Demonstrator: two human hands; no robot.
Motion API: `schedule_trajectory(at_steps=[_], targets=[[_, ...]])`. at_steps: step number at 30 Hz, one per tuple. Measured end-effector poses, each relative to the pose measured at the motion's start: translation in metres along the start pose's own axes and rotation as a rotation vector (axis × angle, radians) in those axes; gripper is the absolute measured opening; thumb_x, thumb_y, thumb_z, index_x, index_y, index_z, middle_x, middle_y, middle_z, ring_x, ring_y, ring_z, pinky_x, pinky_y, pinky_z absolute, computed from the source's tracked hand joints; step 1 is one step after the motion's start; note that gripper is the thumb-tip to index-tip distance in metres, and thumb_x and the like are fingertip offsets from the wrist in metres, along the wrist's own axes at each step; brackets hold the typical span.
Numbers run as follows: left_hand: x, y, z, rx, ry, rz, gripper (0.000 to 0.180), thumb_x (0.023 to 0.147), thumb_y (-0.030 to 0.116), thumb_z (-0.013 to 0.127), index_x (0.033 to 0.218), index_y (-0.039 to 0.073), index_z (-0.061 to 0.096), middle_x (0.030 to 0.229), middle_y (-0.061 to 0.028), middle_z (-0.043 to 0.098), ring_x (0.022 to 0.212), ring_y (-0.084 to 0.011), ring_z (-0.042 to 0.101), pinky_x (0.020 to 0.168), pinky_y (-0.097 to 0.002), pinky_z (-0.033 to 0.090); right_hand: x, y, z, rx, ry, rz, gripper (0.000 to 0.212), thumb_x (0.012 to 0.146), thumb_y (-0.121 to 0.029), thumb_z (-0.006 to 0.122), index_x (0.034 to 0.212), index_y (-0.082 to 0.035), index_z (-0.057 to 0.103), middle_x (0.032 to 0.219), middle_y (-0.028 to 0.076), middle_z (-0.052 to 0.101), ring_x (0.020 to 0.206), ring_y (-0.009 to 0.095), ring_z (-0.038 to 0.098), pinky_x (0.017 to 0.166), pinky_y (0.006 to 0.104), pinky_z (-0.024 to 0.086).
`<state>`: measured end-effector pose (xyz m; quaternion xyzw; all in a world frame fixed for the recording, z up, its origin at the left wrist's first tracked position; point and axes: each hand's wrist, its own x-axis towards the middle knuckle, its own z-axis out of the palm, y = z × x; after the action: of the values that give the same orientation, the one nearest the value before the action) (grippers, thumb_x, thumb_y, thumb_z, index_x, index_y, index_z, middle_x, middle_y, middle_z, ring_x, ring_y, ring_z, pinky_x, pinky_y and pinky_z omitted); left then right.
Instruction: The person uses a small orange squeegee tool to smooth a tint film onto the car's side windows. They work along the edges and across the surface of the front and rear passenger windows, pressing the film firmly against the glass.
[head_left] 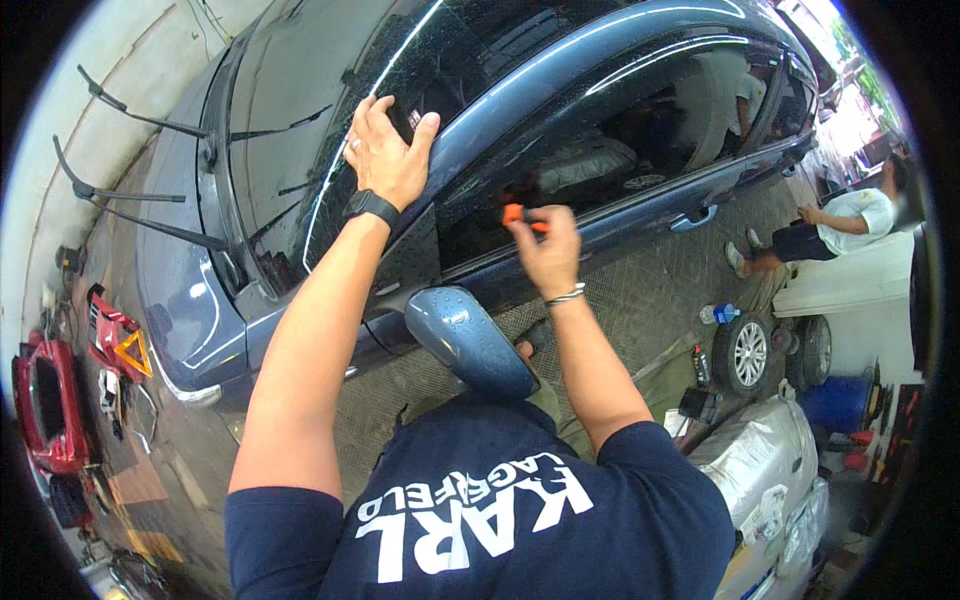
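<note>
A wet dark blue car (600, 60) fills the view in front of me. My left hand (390, 165) rests spread on the edge of its windshield (400, 80) by the front pillar, a dark watch on the wrist. My right hand (548, 250) is closed around a small orange and black scraper-like tool (515, 214), held at the front side window (590, 150). The fingers hide part of the tool, so its exact kind is unclear. Water drops cover the blue side mirror (470, 340), which sticks out between my arms, close to my chest.
Raised wiper arms (140, 195) stand off at the left. A red car part (50, 405) and an orange-edged triangle (132, 355) lie at the far left. At right are a person (850, 215), a wheel (747, 352), a water bottle (720, 314) and a silver-covered bulk (760, 450).
</note>
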<state>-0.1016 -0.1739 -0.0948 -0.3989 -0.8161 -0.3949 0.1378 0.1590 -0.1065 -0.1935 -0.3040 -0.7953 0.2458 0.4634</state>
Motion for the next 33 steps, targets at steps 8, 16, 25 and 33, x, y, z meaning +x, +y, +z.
schedule_trajectory(at_steps=[8,16,25,33], targets=[[0.001,0.004,0.000,-0.058,-0.016,0.002,0.085,0.094,0.063,0.067,0.148,0.000,0.050,0.159,-0.0249,0.041,0.151,-0.0432,0.035,0.125,-0.0586,0.020,-0.019,-0.022,0.036,0.118,-0.192,-0.201,0.030,0.082,-0.014,0.088,0.099,-0.003,0.067,0.098,0.016,0.067,0.092,0.036,0.068,0.079,0.0431,0.057],[0.002,0.003,-0.002,-0.064,-0.012,-0.010,0.085,0.093,0.063,0.067,0.148,0.000,0.050,0.159,-0.0249,0.041,0.151,-0.0435,0.035,0.125,-0.0586,0.020,-0.020,0.009,0.014,0.025,0.027,-0.014,0.031,0.081,-0.011,0.089,0.101,-0.001,0.066,0.099,0.019,0.066,0.088,0.039,0.068,0.076,0.0447,0.057],[0.001,-0.001,0.000,-0.064,0.001,0.012,0.085,0.093,0.063,0.067,0.147,-0.001,0.051,0.159,-0.0255,0.041,0.151,-0.0437,0.035,0.125,-0.0589,0.020,-0.047,-0.013,0.047,0.099,-0.190,-0.102,0.033,0.081,-0.012,0.089,0.102,-0.002,0.067,0.101,0.017,0.067,0.091,0.038,0.069,0.077,0.0444,0.058],[-0.001,0.002,0.005,-0.005,0.028,0.034,0.079,0.096,0.062,0.067,0.147,0.004,0.052,0.159,-0.0224,0.045,0.149,-0.0421,0.039,0.123,-0.0572,0.026,-0.067,-0.020,0.060,0.112,-0.221,-0.094,0.030,0.082,-0.014,0.088,0.102,-0.003,0.068,0.102,0.016,0.068,0.092,0.038,0.070,0.076,0.0449,0.058]])
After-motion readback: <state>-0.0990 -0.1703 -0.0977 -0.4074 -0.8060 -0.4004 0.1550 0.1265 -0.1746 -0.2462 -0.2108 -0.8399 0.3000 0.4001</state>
